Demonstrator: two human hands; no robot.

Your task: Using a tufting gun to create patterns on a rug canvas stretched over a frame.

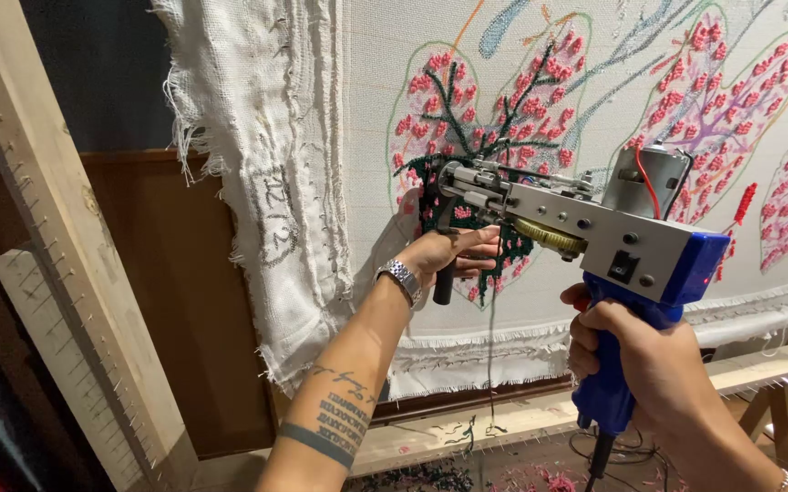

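- Right hand [651, 369]: fingers wrapped tight round the blue grip [608, 392] of the tufting gun [585, 228]. Fingertips hidden behind the grip; wrist cut off by the frame's bottom right corner.
- Cord [597, 460] drops from below those fingers and runs out of frame at the bottom.
- Left hand [453, 255]: fingers closed round the gun's black front handle [444, 278], which pokes out below the fist. Thumb lies along the top. Metal watch [400, 278] on the wrist, tattoos on the forearm [339, 415]; text too small to read.
- Gun body spans between the two fists: grey housing, brass gear [549, 237] just right of the left fingers, motor [644, 178] with a red wire above the right fingers.
- Needle end sits just above the left fingers, against the cloth [558, 82]. Exact contact point hard to make out against the dark green tufting [444, 196].
- Cloth behind both hands: pink and green tufted leaf [489, 118] above the left fingers, more outlined leaves to the right, cut off by the frame edge.
- Frayed cloth edge [266, 164] left of the left hand, faint scrawl on it.
- Wooden frame [56, 264] with nail rows far left; lower rail [521, 419] below both hands, yarn scraps [503, 478] under it, partly hidden by the arms.
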